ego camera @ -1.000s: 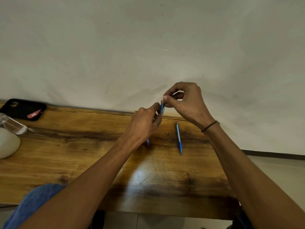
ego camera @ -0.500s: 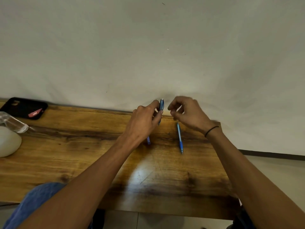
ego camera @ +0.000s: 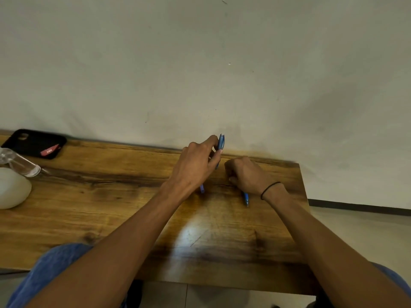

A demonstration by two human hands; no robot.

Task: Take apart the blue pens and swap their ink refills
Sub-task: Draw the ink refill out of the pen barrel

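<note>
My left hand [ego camera: 195, 167] grips a blue pen [ego camera: 221, 144] and holds it tilted, top end up near the wall; its lower tip shows below my wrist. A second blue pen [ego camera: 246, 198] lies on the wooden table [ego camera: 111, 196], with only its lower end showing. My right hand [ego camera: 246, 175] rests on the table with its fingers curled over that pen's upper part. Whether those fingers grip the pen or some small part is hidden.
A black phone [ego camera: 33, 143] lies at the far left by the wall. A clear glass object [ego camera: 20, 163] and a white rounded object [ego camera: 11, 188] sit at the left edge. The table's right edge is close to my right wrist.
My right hand let go of the top of the held pen and dropped down onto the table over the second pen. My left hand kept its pen in nearly the same place.
</note>
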